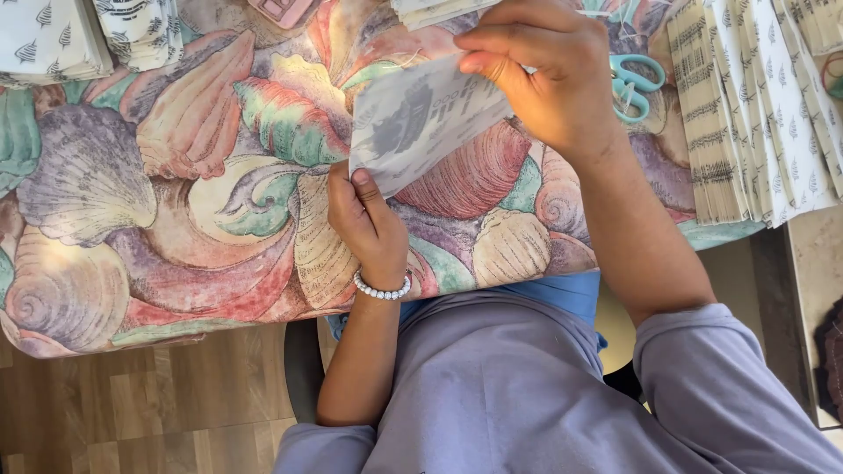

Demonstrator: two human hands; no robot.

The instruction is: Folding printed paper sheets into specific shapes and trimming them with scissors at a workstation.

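Two hands are holding one thin paper bag (pixel 421 123) above the table's (pixel 176 219) near edge. The left hand (pixel 364 224) is pinching its bottom corner. The right hand (pixel 549 75) is gripping its top. One pair of scissors (pixel 634 85) is lying nearby.

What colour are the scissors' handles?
Light teal; the scissors lie on the table beside the right hand, head view.

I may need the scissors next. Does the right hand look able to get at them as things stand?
Probably yes: the teal scissors lie uncovered on the tablecloth just beside the right hand, but that hand is pinching the paper sheet and would have to let go first.
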